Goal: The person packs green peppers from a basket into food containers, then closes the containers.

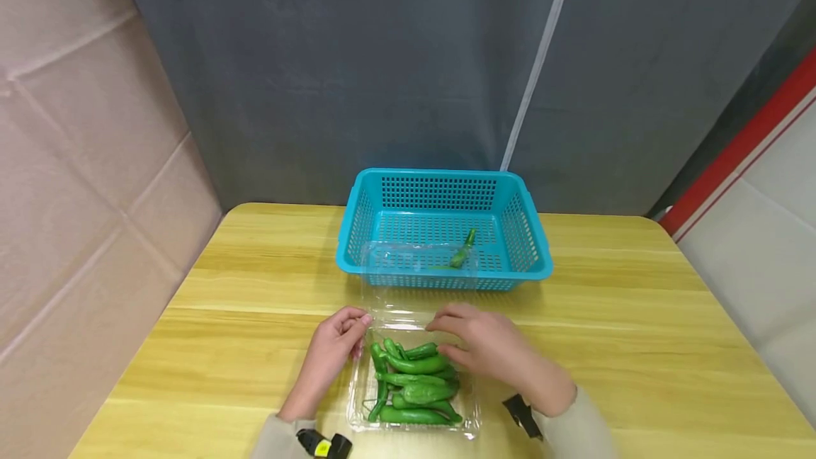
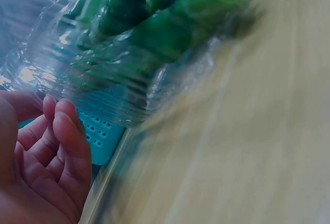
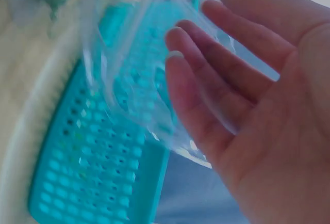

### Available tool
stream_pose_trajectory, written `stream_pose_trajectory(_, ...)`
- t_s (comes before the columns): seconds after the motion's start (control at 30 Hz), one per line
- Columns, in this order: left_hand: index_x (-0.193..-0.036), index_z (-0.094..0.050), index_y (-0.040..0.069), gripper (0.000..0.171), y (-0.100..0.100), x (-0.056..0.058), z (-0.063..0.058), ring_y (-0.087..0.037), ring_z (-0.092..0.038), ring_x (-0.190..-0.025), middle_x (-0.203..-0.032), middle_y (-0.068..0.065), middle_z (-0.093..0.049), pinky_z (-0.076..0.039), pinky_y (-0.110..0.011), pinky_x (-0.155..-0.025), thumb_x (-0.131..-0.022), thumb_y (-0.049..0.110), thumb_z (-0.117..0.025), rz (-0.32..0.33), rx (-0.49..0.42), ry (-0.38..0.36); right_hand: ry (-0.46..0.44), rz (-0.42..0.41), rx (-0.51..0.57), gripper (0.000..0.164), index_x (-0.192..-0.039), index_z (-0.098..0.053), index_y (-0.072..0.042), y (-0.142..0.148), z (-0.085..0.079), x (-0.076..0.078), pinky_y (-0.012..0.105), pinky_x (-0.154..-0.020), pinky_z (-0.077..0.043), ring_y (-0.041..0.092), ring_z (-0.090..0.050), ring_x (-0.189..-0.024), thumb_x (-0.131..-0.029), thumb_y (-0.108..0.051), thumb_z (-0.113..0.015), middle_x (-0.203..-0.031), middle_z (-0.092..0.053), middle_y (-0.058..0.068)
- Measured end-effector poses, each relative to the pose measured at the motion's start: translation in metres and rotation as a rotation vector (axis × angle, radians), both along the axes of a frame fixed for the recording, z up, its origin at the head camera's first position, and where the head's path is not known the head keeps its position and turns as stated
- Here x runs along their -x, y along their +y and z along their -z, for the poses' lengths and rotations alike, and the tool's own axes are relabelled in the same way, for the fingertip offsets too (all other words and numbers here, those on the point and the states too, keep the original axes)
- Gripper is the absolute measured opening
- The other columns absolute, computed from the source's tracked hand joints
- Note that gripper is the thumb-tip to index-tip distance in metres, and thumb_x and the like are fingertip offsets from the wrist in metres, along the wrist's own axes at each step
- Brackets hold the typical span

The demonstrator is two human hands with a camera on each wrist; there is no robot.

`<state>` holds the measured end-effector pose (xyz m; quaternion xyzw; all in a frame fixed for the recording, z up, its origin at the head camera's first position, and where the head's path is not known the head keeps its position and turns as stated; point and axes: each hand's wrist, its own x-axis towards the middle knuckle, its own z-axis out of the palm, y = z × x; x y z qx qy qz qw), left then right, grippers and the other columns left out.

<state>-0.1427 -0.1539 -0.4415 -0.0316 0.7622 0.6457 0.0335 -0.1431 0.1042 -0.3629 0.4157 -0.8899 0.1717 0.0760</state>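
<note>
A clear plastic clamshell box (image 1: 470, 413) lies on the table with its lid (image 1: 389, 296) standing open on the far side. Several green chili peppers (image 1: 421, 393) fill its lower half. At the hinge's left end, my left hand (image 1: 333, 342) pinches the plastic edge between thumb and fingertips, its other fingers curled. My right hand (image 1: 491, 342) hovers over the box's far right corner, palm down in the head view. In the right wrist view, its fingers (image 3: 193, 100) are loosely extended beside the clear lid, with nothing gripped.
Behind the box stands a turquoise perforated basket (image 1: 542, 268), and the raised lid overlaps its near wall in the head view. One green chili pepper (image 1: 462, 255) lies inside it. A grey curtain (image 1: 350, 76) hangs beyond the wooden table (image 1: 650, 346).
</note>
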Motion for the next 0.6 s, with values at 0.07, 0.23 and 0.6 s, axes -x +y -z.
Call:
stream_pose_trajectory(0.07,-0.097,-0.062,0.008,0.03,0.0,0.001,0.003,-0.015,-0.048,-0.048,-0.065,-0.016,-0.054,-0.045,-0.028,-0.042,-0.082,0.035,-0.063,-0.002,0.005,0.007,0.037,0.016,0.019,0.03,-0.105,-0.064,-0.019,0.005,-0.007,0.003,0.028,-0.073,-0.05,0.01,-0.057,-0.092,-0.077,-0.025,-0.07,-0.103,-0.058,-0.007)
stream_pose_trajectory(0.23,-0.095,-0.062,0.012,0.029,0.0,0.001,0.005,-0.015,-0.048,-0.048,-0.064,-0.013,-0.054,-0.045,-0.027,-0.041,-0.081,0.037,-0.063,-0.008,0.003,0.018,0.105,0.023,0.072,0.031,-0.109,-0.061,-0.019,0.02,-0.029,0.013,0.027,-0.077,-0.05,0.009,-0.055,-0.098,-0.08,-0.024,-0.068,-0.108,-0.057,-0.008)
stream_pose_trajectory(0.6,-0.097,-0.061,0.008,0.024,0.003,-0.001,-0.005,-0.015,-0.048,-0.049,-0.069,-0.019,-0.055,-0.046,-0.029,-0.043,-0.085,0.029,-0.061,0.002,0.016,0.0,0.121,0.063,0.029,0.035,-0.117,-0.057,-0.016,0.048,-0.072,0.059,0.037,-0.087,-0.045,0.017,-0.049,-0.111,-0.083,-0.022,-0.063,-0.118,-0.055,-0.001)
